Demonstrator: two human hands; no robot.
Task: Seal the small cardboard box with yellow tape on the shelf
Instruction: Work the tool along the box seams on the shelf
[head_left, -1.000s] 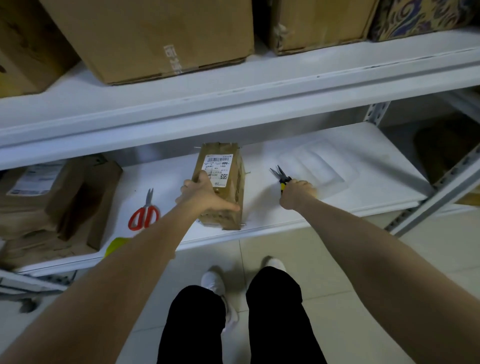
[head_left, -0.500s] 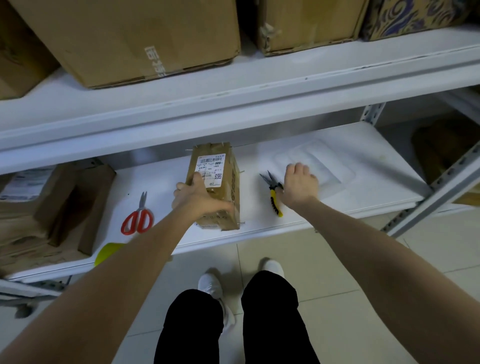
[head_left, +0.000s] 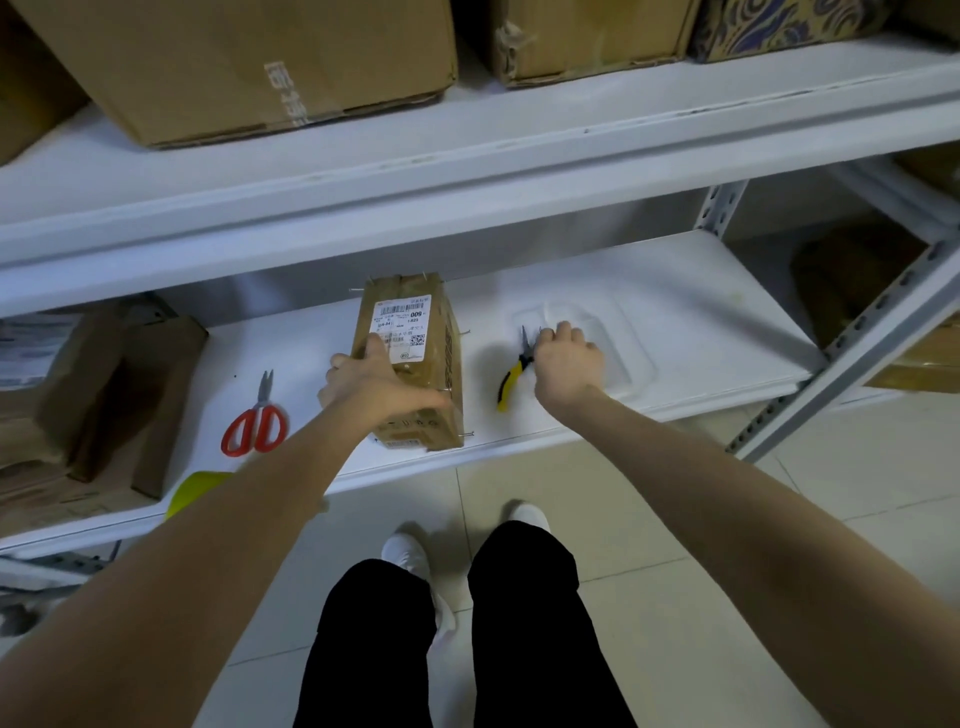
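A small brown cardboard box (head_left: 415, 364) with a white shipping label lies on the lower white shelf (head_left: 675, 322). Thin metal pins stick out at its corners. My left hand (head_left: 374, 384) grips its near left part, thumb on top and fingers round the left side. My right hand (head_left: 566, 358) rests with curled fingers on a clear plastic tray (head_left: 623, 338), right beside yellow-handled pliers (head_left: 511, 379) that lie on the shelf. What is under its fingers is hidden. A yellow-green object (head_left: 195, 491) shows at the shelf's front edge, partly behind my left forearm.
Red-handled scissors (head_left: 254, 423) lie on the shelf left of the box. Flattened cardboard and parcels (head_left: 104, 395) fill the shelf's left end. Large cartons (head_left: 249, 67) stand on the upper shelf. A slotted metal upright (head_left: 852, 353) runs at the right. My legs stand on the tiled floor below.
My right hand let go of the pliers, which now lie on the shelf, and its fingers went from flat to curled on the tray. The left hand kept its hold on the box.
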